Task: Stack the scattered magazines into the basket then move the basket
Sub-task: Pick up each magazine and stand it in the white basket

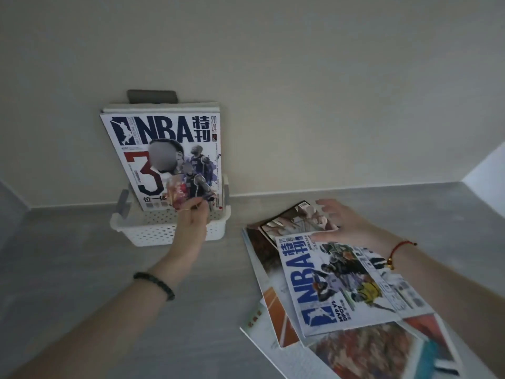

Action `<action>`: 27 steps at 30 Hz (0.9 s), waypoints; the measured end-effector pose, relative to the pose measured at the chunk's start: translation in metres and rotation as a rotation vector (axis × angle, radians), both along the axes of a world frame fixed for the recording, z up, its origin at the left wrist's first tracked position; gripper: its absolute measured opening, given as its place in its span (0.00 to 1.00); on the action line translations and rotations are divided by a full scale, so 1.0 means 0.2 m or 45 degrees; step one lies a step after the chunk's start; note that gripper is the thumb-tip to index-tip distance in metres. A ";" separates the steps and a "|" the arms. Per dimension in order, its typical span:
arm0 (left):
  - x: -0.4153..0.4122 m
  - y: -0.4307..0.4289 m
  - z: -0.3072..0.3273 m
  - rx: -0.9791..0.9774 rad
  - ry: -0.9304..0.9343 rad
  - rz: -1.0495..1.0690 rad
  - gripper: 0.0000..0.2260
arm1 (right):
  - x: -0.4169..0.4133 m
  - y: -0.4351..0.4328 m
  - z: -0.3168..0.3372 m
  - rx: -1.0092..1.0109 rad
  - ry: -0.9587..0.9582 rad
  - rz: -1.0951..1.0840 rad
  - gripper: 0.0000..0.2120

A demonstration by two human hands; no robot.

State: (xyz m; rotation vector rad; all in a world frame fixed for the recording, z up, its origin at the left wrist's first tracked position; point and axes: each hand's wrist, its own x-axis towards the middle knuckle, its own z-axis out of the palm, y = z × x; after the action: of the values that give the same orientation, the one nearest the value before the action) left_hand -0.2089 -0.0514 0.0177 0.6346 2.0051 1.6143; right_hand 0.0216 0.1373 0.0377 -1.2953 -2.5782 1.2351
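Nearest to the camera, in the lower right of the frame, several scattered magazines (355, 348) lie in a loose overlapping pile on the grey floor (82, 263). On top of the pile lies one NBA magazine (344, 283), turned sideways, with its title running up the left part of the cover.

From the right edge the right forearm comes in over this pile, with a red string bracelet (396, 251) on the wrist. The right hand (344, 222) is stretched flat, palm down, with the fingers spread and grasping nothing; the fingertips are over a dark magazine (289, 220) at the far end of the pile, and the thumb lies at the top edge of the NBA magazine.

From the lower left the left forearm rises diagonally toward the middle of the frame, with a dark bead bracelet (154, 285) on the wrist. The left hand (191, 222) pinches the lower edge of an upright magazine (164, 154) between the thumb and the fingers.

This upright magazine stands in the white perforated basket (153, 231), with more magazines behind it, and leans back to the pale wall (300, 77). The basket sits on the floor close to the wall, left of centre. Between the basket and the pile there is a strip of bare floor, and the floor to the left of the basket is open too.
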 end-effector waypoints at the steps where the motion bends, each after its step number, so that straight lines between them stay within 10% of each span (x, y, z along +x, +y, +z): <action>1: 0.12 0.03 -0.06 -0.038 -0.114 -0.032 0.14 | 0.09 -0.01 -0.05 0.003 -0.096 0.067 0.44; 12: 0.87 0.17 -0.37 -0.376 -0.470 -0.204 0.19 | 0.73 -0.05 -0.43 0.126 -0.601 0.573 0.56; 23: 1.04 0.13 -0.35 -0.192 -0.607 0.238 0.20 | 0.79 0.02 -0.46 0.647 -0.274 0.796 0.22; 27: 1.08 0.08 -0.34 -0.185 -0.758 0.255 0.15 | 0.77 -0.03 -0.52 0.649 -0.396 0.907 0.38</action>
State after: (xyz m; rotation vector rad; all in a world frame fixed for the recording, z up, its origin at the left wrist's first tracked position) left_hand 0.0080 -0.0348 -0.0503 -0.1062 1.7427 1.5147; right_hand 0.1758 0.1317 -0.0666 -0.5093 -3.4024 0.3097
